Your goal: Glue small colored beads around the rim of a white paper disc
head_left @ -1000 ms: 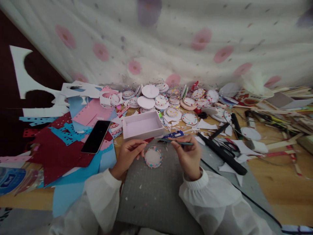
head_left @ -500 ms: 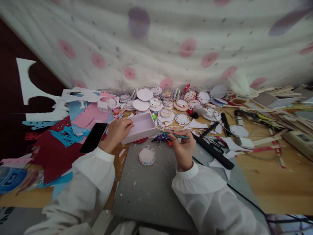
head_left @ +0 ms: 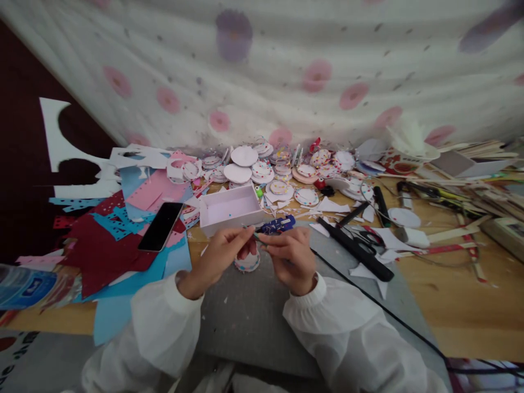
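My right hand [head_left: 292, 259] is closed around a thin teal tool [head_left: 259, 238], which looks like slim tweezers; most of it is covered by the fingers. At its tip, my left hand [head_left: 221, 256] pinches with thumb and forefinger. Whatever lies between those fingers is too small to make out. Just beneath the hands, a round white disc [head_left: 248, 264] with coloured dots round its rim rests on the grey cutting mat [head_left: 245, 322], partly covered. Behind them stands a shallow white box [head_left: 231, 210] with a few tiny bits inside. A blue patterned glue gun [head_left: 278, 224] lies beside the box.
Many white discs [head_left: 244, 156], several with dotted rims, are piled along the curtain. At left are a phone [head_left: 161, 226], coloured sheets [head_left: 118, 256] and a plastic bottle [head_left: 28, 288]. A black bar [head_left: 356, 250], scissors [head_left: 364, 240] and a cable [head_left: 368, 300] lie at right.
My left hand has let go of the white box and come right and down to the tool's tip. My right hand has shifted slightly left, and the box now sits on the table.
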{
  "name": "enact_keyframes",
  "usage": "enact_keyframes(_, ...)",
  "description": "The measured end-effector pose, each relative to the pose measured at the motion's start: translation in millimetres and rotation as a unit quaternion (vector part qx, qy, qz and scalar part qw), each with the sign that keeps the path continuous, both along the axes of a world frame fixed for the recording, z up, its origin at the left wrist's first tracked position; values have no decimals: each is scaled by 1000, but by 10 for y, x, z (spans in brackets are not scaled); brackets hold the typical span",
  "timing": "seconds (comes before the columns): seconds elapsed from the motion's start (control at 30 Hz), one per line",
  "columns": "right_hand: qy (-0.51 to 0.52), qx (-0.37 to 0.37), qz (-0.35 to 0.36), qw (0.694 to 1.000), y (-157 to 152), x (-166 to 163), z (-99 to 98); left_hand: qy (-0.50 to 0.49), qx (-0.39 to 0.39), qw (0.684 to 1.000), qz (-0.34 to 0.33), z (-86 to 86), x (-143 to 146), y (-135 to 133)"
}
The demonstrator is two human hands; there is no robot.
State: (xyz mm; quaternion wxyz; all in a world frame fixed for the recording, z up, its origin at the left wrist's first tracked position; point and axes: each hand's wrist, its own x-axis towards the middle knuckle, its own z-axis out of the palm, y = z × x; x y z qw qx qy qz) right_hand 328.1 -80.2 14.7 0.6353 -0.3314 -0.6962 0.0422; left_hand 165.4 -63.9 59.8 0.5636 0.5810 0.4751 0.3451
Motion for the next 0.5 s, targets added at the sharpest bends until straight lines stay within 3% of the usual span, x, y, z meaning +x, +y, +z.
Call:
enact_keyframes(0.1, -107, 20, 38, 993, -5, 5, -30, -48, -5, 998, 46, -72, 28, -13)
enact_keyframes(0.2, -179, -22, 56, 982, 63, 48, -5, -34, 39, 994, 91, -106, -73, 58)
enact_keyframes(0.3, -167, -123, -62, 976, 167, 173, 59, -45, 71, 988, 127, -161, -249, 149)
enact_keyframes(0.33, -160, -171, -129, 964, 201, 232, 68, -61, 68, 989, 121, -198, -308, 174)
enact_keyframes(0.4, -212, -268, -234, 910, 252, 352, 43, -92, 47, 992, 76, -303, -411, 211)
enact_keyframes(0.5, -310, -370, -287, 828, 278, 465, -79, -110, 8, 994, -5, -513, -503, 244)
